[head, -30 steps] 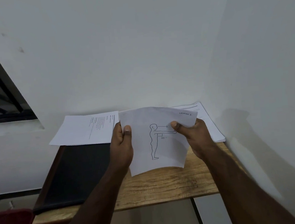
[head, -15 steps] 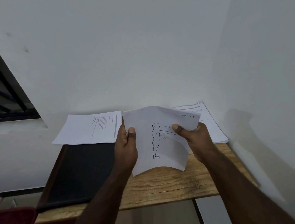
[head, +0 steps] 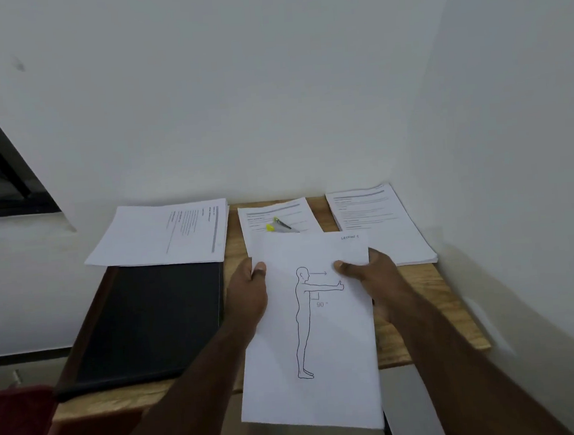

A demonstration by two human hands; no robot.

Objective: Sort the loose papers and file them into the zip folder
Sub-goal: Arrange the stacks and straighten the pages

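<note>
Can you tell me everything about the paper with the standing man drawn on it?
The white paper sheet with the line-drawn standing figure looks thin and flat. The figure stands side-on, one arm stretched forward with a thumb up, an arrow going from its head, and "90°" printed under the arm. Small writing sits in the top right corner, too blurred to read. The left hand and right hand pinch its upper sides, thumbs on top. Its lower end hangs past the light wooden table.

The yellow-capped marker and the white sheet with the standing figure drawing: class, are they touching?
Cannot tell. In the head view the marker lies on a printed page right behind the held sheet, whose top edge covers any gap.
</note>
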